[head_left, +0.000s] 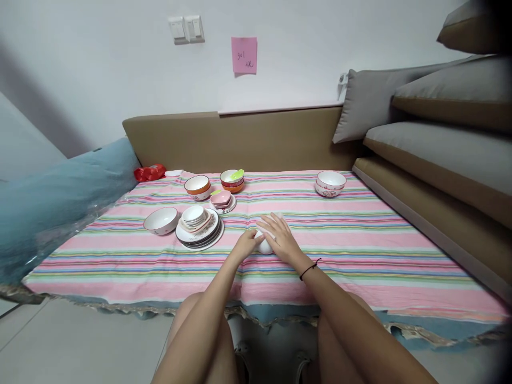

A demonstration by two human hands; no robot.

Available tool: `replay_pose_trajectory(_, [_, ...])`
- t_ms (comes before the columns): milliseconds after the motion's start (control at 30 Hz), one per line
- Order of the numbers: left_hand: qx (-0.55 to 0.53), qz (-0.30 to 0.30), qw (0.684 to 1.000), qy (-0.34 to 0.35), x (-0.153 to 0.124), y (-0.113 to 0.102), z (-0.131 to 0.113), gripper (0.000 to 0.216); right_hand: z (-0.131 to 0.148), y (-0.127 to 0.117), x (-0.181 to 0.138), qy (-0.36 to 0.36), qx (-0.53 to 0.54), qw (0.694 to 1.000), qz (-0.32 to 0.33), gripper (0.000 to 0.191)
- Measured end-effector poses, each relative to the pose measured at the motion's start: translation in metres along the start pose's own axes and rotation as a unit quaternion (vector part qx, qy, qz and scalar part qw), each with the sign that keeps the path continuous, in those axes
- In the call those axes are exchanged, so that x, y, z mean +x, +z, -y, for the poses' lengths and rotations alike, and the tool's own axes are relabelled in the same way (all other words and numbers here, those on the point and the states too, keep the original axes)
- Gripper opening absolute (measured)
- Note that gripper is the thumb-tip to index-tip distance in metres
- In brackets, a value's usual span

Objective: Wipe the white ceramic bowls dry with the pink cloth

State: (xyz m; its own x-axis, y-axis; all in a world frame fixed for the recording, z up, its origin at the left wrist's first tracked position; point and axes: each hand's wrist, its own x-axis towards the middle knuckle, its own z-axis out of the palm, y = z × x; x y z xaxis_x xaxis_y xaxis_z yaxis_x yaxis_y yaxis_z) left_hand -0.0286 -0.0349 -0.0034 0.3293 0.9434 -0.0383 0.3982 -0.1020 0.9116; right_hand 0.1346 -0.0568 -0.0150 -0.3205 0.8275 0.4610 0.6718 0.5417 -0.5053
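Near the front middle of the striped cloth is a white rounded object (265, 247), perhaps a small bowl, mostly covered by both hands. My left hand (245, 246) curls against its left side, thumb toward the middle, fingers partly hidden. Over its top and right side lies my right hand (281, 240), fingers stretched out and slightly spread. A bit of white material shows beyond the right fingers; I cannot tell whether it is paper or part of the object. Left of my hands sits a stack of plates (216, 239), topped by several small white bowls (193, 213).
Further left is a large white bowl (161, 221). Behind stand an orange-banded bowl (198, 186), stacked bowls (232, 186) with a green item (237, 174), and pink dishes (221, 199) on small plates. Two nested bowls (330, 183) stand back right, near piled cushions (440, 149).
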Motion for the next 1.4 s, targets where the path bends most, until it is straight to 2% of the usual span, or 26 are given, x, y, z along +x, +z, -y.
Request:
replay_pose_trajectory(133, [0.000, -0.002, 1.000, -0.005, 0.001, 0.002, 0.000, 0.025, -0.005, 0.003, 0.005, 0.056, 0.027, 0.998, -0.026, 0.046])
replay_pose_trajectory(333, [-0.016, 0.003, 0.999, -0.028, -0.001, 0.000, 0.011, 0.024, 0.000, -0.003, -0.002, -0.036, -0.023, 0.997, 0.063, 0.045])
replay_pose_trajectory(600, [-0.070, 0.042, 0.996, -0.033, -0.002, 0.000, 0.013, 0.036, 0.003, -0.009, -0.002, -0.026, -0.023, 0.998, 0.061, 0.046])
replay_pose_trajectory(900, [-0.087, 0.057, 0.995, -0.008, -0.005, -0.001, 0.004, 0.046, -0.002, -0.009, -0.003, -0.015, -0.006, 0.998, 0.060, 0.046])
replay_pose_trajectory(1000, [-0.078, 0.057, 0.995, -0.010, -0.004, -0.001, 0.004, 0.044, -0.004, -0.008, -0.002, -0.009, -0.004, 0.998, 0.065, 0.045])
replay_pose_trajectory(1133, [-0.049, 0.045, 0.998, -0.014, 0.000, -0.001, 0.007, 0.029, -0.008, -0.006, 0.000, 0.015, 0.029, 0.997, 0.063, 0.046])
replay_pose_trajectory(1267, [-0.026, 0.038, 0.999, -0.010, 0.003, 0.000, 0.009, 0.017, -0.016, -0.001, 0.005, 0.046, 0.088, 0.994, 0.042, 0.049])
replay_pose_trajectory(1400, [-0.012, 0.042, 0.999, -0.003, 0.002, 0.003, 0.009, 0.012, -0.022, 0.005, 0.009, 0.114, 0.138, 0.983, -0.042, 0.053])
